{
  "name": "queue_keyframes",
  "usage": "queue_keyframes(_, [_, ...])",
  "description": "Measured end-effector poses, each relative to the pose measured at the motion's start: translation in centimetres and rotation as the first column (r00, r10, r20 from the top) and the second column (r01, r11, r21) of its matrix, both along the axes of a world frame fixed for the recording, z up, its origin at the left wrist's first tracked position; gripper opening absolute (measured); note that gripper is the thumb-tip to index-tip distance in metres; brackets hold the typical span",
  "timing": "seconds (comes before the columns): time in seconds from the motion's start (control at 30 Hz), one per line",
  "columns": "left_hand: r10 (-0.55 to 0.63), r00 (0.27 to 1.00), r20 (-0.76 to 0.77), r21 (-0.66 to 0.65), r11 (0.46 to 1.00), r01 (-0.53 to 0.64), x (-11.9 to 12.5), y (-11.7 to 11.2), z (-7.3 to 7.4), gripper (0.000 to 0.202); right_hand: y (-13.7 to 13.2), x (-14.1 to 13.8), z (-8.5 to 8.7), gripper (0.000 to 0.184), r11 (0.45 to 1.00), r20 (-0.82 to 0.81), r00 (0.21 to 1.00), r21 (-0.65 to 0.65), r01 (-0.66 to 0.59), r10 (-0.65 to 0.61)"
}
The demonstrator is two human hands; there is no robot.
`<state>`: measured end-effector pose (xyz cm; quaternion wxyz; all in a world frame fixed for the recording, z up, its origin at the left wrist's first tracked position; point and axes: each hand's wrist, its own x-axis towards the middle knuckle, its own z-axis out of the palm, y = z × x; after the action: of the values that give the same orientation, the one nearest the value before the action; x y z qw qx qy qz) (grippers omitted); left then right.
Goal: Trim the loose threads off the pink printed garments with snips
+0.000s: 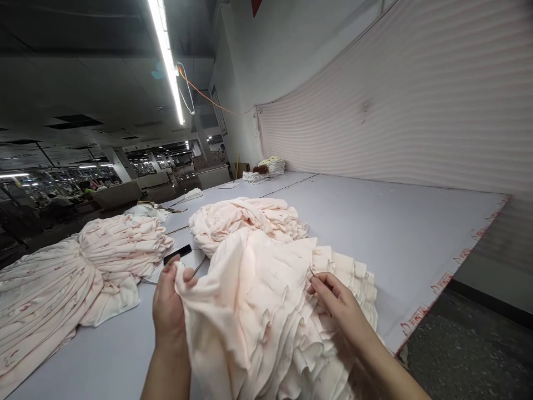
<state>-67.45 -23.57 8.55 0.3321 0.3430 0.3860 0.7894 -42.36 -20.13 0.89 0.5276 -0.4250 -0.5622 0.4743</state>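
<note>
A stack of pale pink printed fabric pieces (266, 272) lies fanned out in front of me, its layered edges spreading to the right. My left hand (170, 300) is closed on a corner of the top fabric piece and holds it raised, thumb and fingers pinching the edge. Over the layered edges, my right hand (333, 297) pinches a thin pointed tool (311, 272), whose tip touches or nearly touches the fabric. Most of that tool is hidden in the fingers, so its exact kind cannot be made out.
A tied bundle of similar fabric (83, 266) lies at left. Beside it are a black phone-like object (177, 254) and papers. Folded cloth stacks (270, 166) stand at the far end of the grey table (375, 216). Its right edge bears red-printed tape, near a striped sheet (395, 111) on the wall.
</note>
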Motion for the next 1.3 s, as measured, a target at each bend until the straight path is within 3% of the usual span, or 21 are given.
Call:
queue_keyframes(0.07, [-0.079, 0.961, -0.264, -0.036, 0.997, 0.072, 0.0, 0.9, 0.0, 0.023, 0.3, 0.0, -0.3, 0.032, 0.996, -0.075, 0.997, -0.078, -0.042, 0.036])
queue_keyframes(0.1, [-0.146, 0.872, -0.467, -0.1, 0.989, 0.112, 0.7, 1.3, -0.4, 0.02, 0.4, -0.1, -0.3, 0.031, 0.991, -0.111, 0.992, -0.108, -0.077, 0.065])
queue_keyframes(0.13, [-0.212, 0.729, -0.651, -0.173, 0.976, 0.129, 1.8, 1.8, -1.1, 0.016, 0.4, -0.3, -0.2, 0.031, 0.986, -0.147, 0.985, -0.126, -0.108, 0.089])
queue_keyframes(0.2, [-0.299, 0.436, -0.849, -0.276, 0.954, 0.118, 4.1, 2.8, -2.7, 0.007, 0.7, -0.3, -0.2, 0.03, 0.98, -0.199, 0.974, -0.137, -0.141, 0.112])
queue_keyframes(0.23, [-0.308, 0.359, -0.881, -0.291, 0.951, 0.103, 5.0, 3.4, -3.4, 0.003, 1.0, 0.0, -0.2, 0.029, 0.983, -0.207, 0.974, -0.131, -0.125, 0.097])
queue_keyframes(0.27, [-0.307, 0.332, -0.892, -0.296, 0.951, 0.086, 5.6, 3.9, -3.8, 0.003, 1.5, 0.4, -0.3, 0.028, 0.99, -0.201, 0.978, -0.115, -0.084, 0.06])
queue_keyframes(0.37, [-0.246, 0.381, -0.891, -0.253, 0.967, 0.034, 5.5, 5.8, -3.6, 0.01, 3.6, 2.5, -0.7, 0.029, 0.993, -0.144, 0.984, -0.068, 0.099, -0.108])
queue_keyframes(0.43, [-0.187, 0.46, -0.868, -0.205, 0.979, 0.011, 4.6, 7.0, -2.8, 0.014, 5.3, 3.8, -1.0, 0.033, 0.986, -0.123, 0.979, -0.072, 0.153, -0.161])
queue_keyframes(0.5, [-0.168, 0.614, -0.771, -0.188, 0.982, 0.032, 3.9, 8.1, -2.0, 0.016, 6.6, 4.5, -1.0, 0.034, 0.989, -0.091, 0.985, -0.06, 0.139, -0.144])
queue_keyframes(0.6, [-0.198, 0.842, -0.501, -0.196, 0.974, 0.113, 4.0, 9.2, -1.5, 0.016, 7.7, 4.2, -0.8, 0.034, 0.995, 0.016, 0.995, 0.019, 0.095, -0.095])
queue_keyframes(0.73, [-0.236, 0.942, -0.239, -0.124, 0.969, 0.212, 5.1, 10.1, -1.3, 0.013, 7.9, 2.6, -0.4, 0.036, 0.995, 0.248, 0.969, 0.095, -0.009, -0.015])
queue_keyframes(0.8, [-0.254, 0.939, -0.23, -0.086, 0.967, 0.241, 5.3, 10.1, -1.2, 0.011, 7.9, 1.9, -0.1, 0.022, 0.988, 0.335, 0.942, 0.149, -0.031, -0.021])
queue_keyframes(0.87, [-0.274, 0.877, -0.394, -0.124, 0.962, 0.245, 5.2, 9.7, -1.0, 0.009, 8.0, 1.4, 0.2, 0.014, 0.98, 0.343, 0.939, 0.199, -0.029, -0.042])
queue_keyframes(0.9, [-0.282, 0.793, -0.54, -0.168, 0.959, 0.227, 5.2, 9.4, -1.0, 0.012, 8.0, 1.2, 0.4, 0.014, 0.976, 0.322, 0.946, 0.215, -0.036, -0.036])
queue_keyframes(0.97, [-0.285, 0.497, -0.82, -0.241, 0.958, 0.152, 5.6, 8.6, -1.1, 0.025, 7.9, 1.0, 0.8, 0.014, 0.968, 0.257, 0.966, 0.237, -0.084, 0.021])
queue_keyframes(1.03, [-0.256, 0.202, -0.945, -0.242, 0.966, 0.095, 6.4, 7.9, -1.5, 0.032, 7.5, 0.8, 1.1, 0.012, 0.962, 0.213, 0.975, 0.246, -0.121, 0.068])
queue_keyframes(1.07, [-0.229, 0.129, -0.965, -0.22, 0.972, 0.086, 6.9, 7.7, -1.8, 0.027, 7.2, 0.7, 1.3, 0.011, 0.961, 0.201, 0.977, 0.247, -0.123, 0.074])
queue_keyframes(1.13, [-0.178, 0.138, -0.974, -0.167, 0.982, 0.085, 7.8, 7.2, -2.4, 0.016, 6.7, 0.6, 1.4, 0.009, 0.961, 0.188, 0.98, 0.257, -0.107, 0.059])
queue_keyframes(1.23, [-0.206, 0.338, -0.918, -0.189, 0.978, 0.084, 8.5, 6.6, -2.8, 0.011, 6.1, 0.2, 1.4, 0.009, 0.952, 0.171, 0.985, 0.295, -0.086, 0.035])
queue_keyframes(1.3, [-0.29, 0.419, -0.86, -0.262, 0.957, 0.124, 8.4, 6.2, -3.0, 0.013, 5.9, -0.1, 1.5, 0.009, 0.948, 0.168, 0.985, 0.306, -0.09, 0.04])
